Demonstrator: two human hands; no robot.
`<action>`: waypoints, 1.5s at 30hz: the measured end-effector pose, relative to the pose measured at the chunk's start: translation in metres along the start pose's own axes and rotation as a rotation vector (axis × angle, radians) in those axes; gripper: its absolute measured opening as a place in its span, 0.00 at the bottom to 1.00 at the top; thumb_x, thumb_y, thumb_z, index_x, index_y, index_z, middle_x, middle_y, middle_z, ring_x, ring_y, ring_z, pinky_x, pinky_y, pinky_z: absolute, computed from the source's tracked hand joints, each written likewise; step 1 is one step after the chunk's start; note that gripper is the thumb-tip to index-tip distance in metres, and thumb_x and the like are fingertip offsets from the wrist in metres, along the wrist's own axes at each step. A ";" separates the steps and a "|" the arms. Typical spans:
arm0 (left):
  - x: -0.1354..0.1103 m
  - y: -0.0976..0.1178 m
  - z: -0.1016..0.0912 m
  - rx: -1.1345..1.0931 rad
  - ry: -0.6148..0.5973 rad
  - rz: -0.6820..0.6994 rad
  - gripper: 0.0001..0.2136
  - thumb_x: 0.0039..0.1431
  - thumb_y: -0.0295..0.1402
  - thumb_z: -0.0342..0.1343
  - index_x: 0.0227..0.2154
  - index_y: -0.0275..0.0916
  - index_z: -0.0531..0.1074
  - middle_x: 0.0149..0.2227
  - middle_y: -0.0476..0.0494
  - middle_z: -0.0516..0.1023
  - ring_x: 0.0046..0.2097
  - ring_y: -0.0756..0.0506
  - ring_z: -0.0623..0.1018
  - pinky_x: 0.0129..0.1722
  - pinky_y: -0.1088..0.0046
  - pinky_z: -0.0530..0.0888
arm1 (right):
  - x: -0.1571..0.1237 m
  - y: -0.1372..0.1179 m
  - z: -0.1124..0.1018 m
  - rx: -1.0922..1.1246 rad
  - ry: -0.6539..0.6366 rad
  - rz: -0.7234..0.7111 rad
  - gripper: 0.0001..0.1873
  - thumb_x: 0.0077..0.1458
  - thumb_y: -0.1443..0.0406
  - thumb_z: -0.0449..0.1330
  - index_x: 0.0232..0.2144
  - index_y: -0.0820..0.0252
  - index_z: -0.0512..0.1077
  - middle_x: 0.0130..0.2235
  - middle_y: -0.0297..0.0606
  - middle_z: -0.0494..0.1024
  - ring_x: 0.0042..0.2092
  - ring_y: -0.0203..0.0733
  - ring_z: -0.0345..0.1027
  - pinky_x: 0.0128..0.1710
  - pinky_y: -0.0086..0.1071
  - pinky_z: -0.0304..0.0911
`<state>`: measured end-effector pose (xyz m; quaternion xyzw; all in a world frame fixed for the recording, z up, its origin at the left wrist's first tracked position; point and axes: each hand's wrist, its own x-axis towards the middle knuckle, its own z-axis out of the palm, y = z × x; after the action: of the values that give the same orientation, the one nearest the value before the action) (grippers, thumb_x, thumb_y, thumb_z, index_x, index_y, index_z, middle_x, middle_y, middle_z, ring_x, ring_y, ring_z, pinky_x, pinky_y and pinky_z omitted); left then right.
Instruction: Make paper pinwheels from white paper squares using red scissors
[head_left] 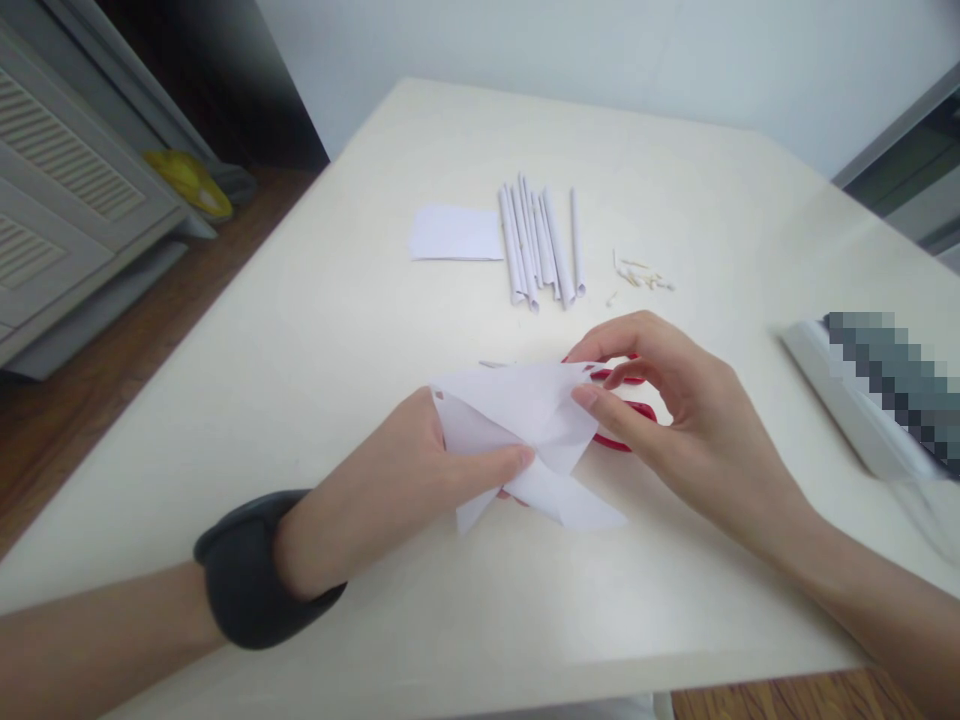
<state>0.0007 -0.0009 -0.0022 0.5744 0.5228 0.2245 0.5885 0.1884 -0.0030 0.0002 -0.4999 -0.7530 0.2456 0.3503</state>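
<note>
A white paper pinwheel (551,405), with cut flaps and small holes at some corners, is held just above the table. My left hand (420,480) grips it near the middle, thumb on top and the other fingers mostly hidden under the paper. At the paper's upper right corner, beside a small hole, my right hand (667,400) pinches the edge between thumb and fingertips. Behind the paper and my right hand lies a pair of scissors with red handles (645,412). Only their handles and a bit of the blade tip (491,364) show.
Several rolled white paper tubes (540,240) lie farther back, beside a stack of white paper (456,233). Right of them is a small scatter of cotton swab pieces (643,275). A white object with a pixelated top (862,400) sits at the right. The table (337,300) meets a wall behind.
</note>
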 end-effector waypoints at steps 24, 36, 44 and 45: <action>0.000 -0.003 -0.003 0.066 -0.091 0.037 0.05 0.51 0.30 0.51 0.26 0.37 0.70 0.26 0.50 0.73 0.33 0.44 0.74 0.29 0.74 0.69 | -0.013 -0.008 0.009 -0.406 0.165 -0.539 0.09 0.47 0.76 0.61 0.29 0.58 0.70 0.36 0.39 0.75 0.37 0.41 0.68 0.35 0.38 0.64; 0.000 0.006 0.003 -0.061 -0.065 0.021 0.04 0.48 0.26 0.52 0.22 0.36 0.70 0.23 0.51 0.70 0.28 0.49 0.70 0.25 0.80 0.65 | -0.015 0.001 0.009 -0.518 0.051 -0.582 0.09 0.52 0.74 0.58 0.33 0.55 0.70 0.40 0.34 0.75 0.38 0.38 0.68 0.42 0.38 0.58; -0.002 -0.005 -0.003 -0.135 -0.139 0.052 0.06 0.53 0.32 0.52 0.29 0.37 0.72 0.29 0.52 0.73 0.33 0.49 0.71 0.29 0.79 0.66 | -0.013 0.001 0.007 -0.507 0.052 -0.583 0.10 0.51 0.74 0.58 0.35 0.56 0.71 0.38 0.34 0.75 0.36 0.36 0.67 0.42 0.38 0.57; -0.002 -0.006 -0.003 -0.145 -0.148 0.062 0.06 0.54 0.32 0.52 0.30 0.38 0.73 0.29 0.52 0.73 0.33 0.49 0.71 0.30 0.79 0.67 | -0.013 0.001 0.007 -0.506 0.053 -0.582 0.10 0.51 0.74 0.58 0.35 0.56 0.71 0.37 0.33 0.75 0.36 0.36 0.67 0.42 0.38 0.57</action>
<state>-0.0046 -0.0025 -0.0065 0.5614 0.4424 0.2368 0.6581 0.1864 -0.0149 -0.0084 -0.3420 -0.8909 -0.0706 0.2906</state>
